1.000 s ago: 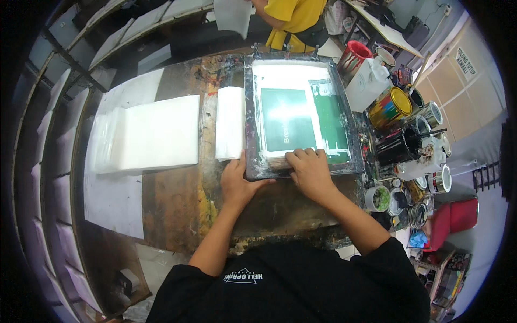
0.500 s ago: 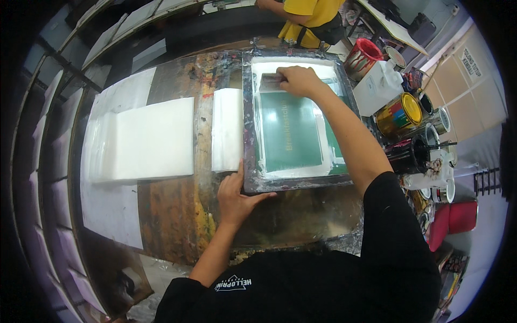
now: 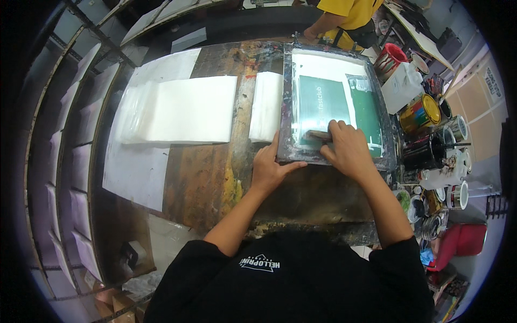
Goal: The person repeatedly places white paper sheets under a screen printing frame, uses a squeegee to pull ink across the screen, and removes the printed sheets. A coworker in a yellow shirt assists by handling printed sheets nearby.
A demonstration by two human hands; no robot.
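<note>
My right hand (image 3: 350, 151) is closed round a squeegee (image 3: 319, 135), whose blade rests on the near part of a screen printing frame's green mesh (image 3: 323, 99). Pale lettering shows on the mesh beyond the blade. At the near left corner of the dark, ink-stained frame (image 3: 287, 102), my left hand (image 3: 267, 168) lies with thumb and fingers spread, the thumb along the near edge. Just left of the frame is a narrow folded white stack (image 3: 266, 105). Farther left lies a wide stack of white sheets (image 3: 191, 110), its left end fanned out.
Paint cans, including a yellow-rimmed can (image 3: 420, 114) and a red bucket (image 3: 390, 58), crowd the right side with a white jug (image 3: 403, 86). Racks with pale sheets (image 3: 81, 167) stand at left. A person in yellow (image 3: 347, 19) is beyond the stained table (image 3: 196, 188).
My right hand has drawn the squeegee from the mesh's far end to its near end. My left hand stays at the frame's corner. The view has shifted, and the person in yellow has moved.
</note>
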